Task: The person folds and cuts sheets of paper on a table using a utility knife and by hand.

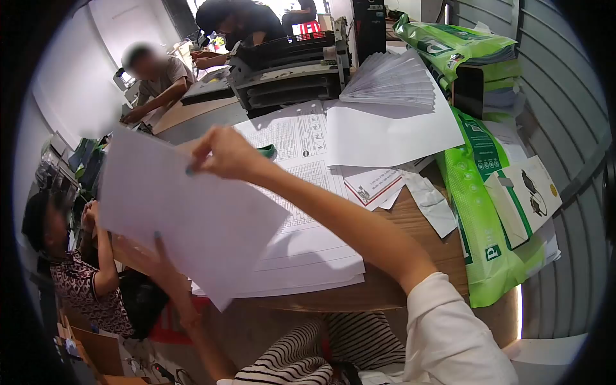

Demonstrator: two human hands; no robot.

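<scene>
**A:** ok so biggest thing 1st: your table (340, 300) is wood, mostly buried in paper. What's on the right side tho?

**B:** Bright green bags, tbh hard to miss. The long one (478, 276) runs down your right side, another (462, 45) sits on the pile at the far right. Big dark machine (289, 70) at the far side, w/ some internals showing.

**A:** And the paper?

**B:** Printed sheets (321, 256) w/ tables lie right in front of you, under your right forearm. Blank white paper (385, 135) is just to the right of that. Then the sheet (186, 212) you've got: up off the table on your left, tilted, overlapping the printed ones from your view. Looks blank on the side facing you, afaict.

**A:** Smaller stuff?

**B:** Fanned paper stack (391, 80) on top of the blank paper, far end. White box (526, 199) w/ a cable pic, leaning on the long green bag.

**A:** Hands?

**B:** Your right hand (224, 154) is pinching the sheet by its upper right edge, thumb vs fingers. Left hand (147, 260) is at the lower left edge, kinda blurry, can't tell if it's gripping or just supporting. Oh, and smallest: a green thingy (267, 151) just past your right wrist, partly hidden, idk what.
</scene>
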